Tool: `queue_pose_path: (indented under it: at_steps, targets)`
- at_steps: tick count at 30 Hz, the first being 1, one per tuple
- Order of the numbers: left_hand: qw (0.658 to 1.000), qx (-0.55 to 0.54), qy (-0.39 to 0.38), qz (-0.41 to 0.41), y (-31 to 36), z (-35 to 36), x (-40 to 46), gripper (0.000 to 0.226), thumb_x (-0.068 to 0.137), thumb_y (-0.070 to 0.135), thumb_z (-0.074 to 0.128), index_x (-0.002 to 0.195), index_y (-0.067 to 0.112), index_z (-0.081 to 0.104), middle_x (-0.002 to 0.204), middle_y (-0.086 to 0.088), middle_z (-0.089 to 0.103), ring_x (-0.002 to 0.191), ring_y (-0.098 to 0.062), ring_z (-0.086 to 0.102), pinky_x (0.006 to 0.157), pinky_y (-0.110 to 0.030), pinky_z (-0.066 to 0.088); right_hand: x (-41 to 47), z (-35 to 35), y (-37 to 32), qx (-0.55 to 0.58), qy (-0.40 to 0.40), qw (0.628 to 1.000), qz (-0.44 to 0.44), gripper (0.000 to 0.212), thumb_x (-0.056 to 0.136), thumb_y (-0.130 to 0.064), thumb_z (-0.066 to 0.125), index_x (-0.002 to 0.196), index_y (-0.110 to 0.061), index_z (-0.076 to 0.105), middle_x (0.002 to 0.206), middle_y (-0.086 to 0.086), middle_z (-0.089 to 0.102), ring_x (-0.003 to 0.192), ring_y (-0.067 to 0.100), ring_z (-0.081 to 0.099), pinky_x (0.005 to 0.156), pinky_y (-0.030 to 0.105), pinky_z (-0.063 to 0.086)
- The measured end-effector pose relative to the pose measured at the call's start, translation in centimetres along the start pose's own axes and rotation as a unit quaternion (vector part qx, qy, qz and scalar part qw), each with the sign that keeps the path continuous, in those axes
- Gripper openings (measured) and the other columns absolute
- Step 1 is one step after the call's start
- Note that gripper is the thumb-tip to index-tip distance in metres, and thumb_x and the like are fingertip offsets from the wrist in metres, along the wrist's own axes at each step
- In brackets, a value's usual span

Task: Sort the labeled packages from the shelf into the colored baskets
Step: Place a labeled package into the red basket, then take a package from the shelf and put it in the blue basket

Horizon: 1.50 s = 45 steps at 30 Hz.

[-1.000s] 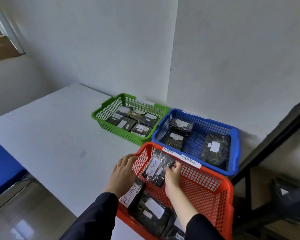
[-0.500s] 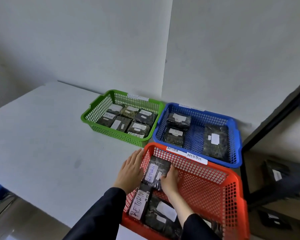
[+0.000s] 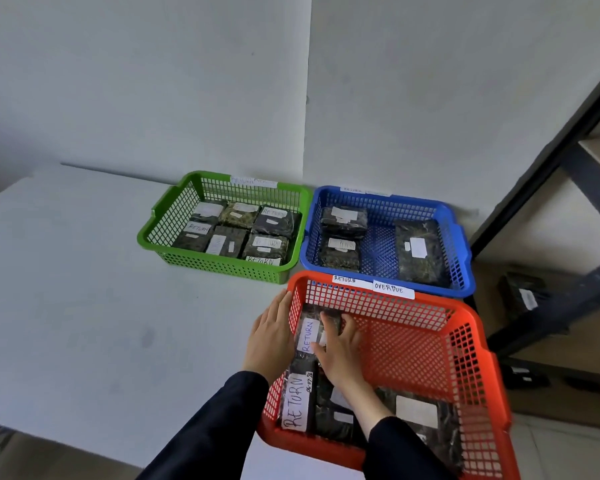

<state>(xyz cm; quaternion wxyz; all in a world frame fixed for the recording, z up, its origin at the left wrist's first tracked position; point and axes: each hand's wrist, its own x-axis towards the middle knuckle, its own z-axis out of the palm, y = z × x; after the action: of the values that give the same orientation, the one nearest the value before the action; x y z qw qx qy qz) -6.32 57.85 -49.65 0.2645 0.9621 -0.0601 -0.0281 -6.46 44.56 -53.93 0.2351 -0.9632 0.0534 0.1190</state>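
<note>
Fingers [image 3: 329, 327] press package [image 3: 309, 336] against red basket [image 3: 430, 306] wall.

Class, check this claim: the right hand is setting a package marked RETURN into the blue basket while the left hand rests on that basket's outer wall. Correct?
Not quite. The head view shows the right hand on the package in the red basket, not the blue; the left hand rests on that basket's outer wall.

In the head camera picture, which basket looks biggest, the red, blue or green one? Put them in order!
1. Red basket, which looks biggest, though it sits nearest the camera.
2 and 3. Blue basket and green basket look about alike, so no ranking.
</note>
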Motion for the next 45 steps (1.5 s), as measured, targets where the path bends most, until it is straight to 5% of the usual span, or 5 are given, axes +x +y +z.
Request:
queue_pose_path:
  at_steps: [7,14,23,31,45]
  targets:
    - [0.999,0.03,-0.016,-0.004,-0.2,-0.1,0.1,0.06,0.096,0.023,0.037,0.148,0.016,0.007,0.157,0.0,0.012,0.144,-0.015,0.012,0.116,-0.033,0.012,0.9,-0.7,0.8,0.083,-0.041,0.996,0.013,0.058,0.091,-0.038,0.053,0.143,-0.029,0.029,0.147,0.009,0.008,0.133,0.031,0.013,0.111,0.04,0.023]
    - [0.997,0.058,-0.018,-0.045,1.6,-1.2,1.5,0.056,0.092,0.027,0.041,0.142,0.011,0.021,0.155,-0.009,0.016,0.144,-0.024,0.005,0.116,-0.04,0.008,1.2,-4.3,2.8,0.191,0.064,0.98,-0.002,0.036,0.092,-0.025,0.054,0.127,-0.015,0.051,0.129,0.009,0.041,0.123,0.023,0.04,0.105,0.032,0.032]
    - [0.991,0.092,0.017,0.094,11.5,-2.1,4.3,0.042,0.087,0.022,0.047,0.129,0.015,0.044,0.14,-0.005,0.036,0.134,-0.025,0.024,0.106,-0.035,0.023,-0.6,-13.9,7.4,0.239,0.13,0.96,-0.07,0.018,0.094,-0.02,0.052,0.102,-0.011,0.065,0.104,0.004,0.055,0.088,0.011,0.054,0.08,0.019,0.04]
    - [0.984,0.061,0.007,0.166,27.7,5.1,1.1,0.033,0.09,0.022,0.044,0.121,0.019,0.054,0.128,-0.004,0.051,0.123,-0.025,0.04,0.097,-0.038,0.033,-9.5,-23.0,21.4,0.173,0.216,0.952,-0.131,0.015,0.091,-0.013,0.052,0.095,-0.014,0.067,0.094,0.001,0.058,0.085,0.011,0.057,0.081,0.024,0.043]
    - [0.957,0.039,-0.071,0.279,48.5,19.2,-6.9,0.031,0.09,0.018,0.039,0.111,0.024,0.061,0.122,0.003,0.058,0.118,-0.02,0.046,0.095,-0.036,0.036,-23.9,-30.6,45.9,0.147,0.254,0.956,0.009,0.018,0.093,-0.007,0.049,0.095,-0.012,0.066,0.097,0.0,0.057,0.089,0.011,0.057,0.076,0.01,0.041]
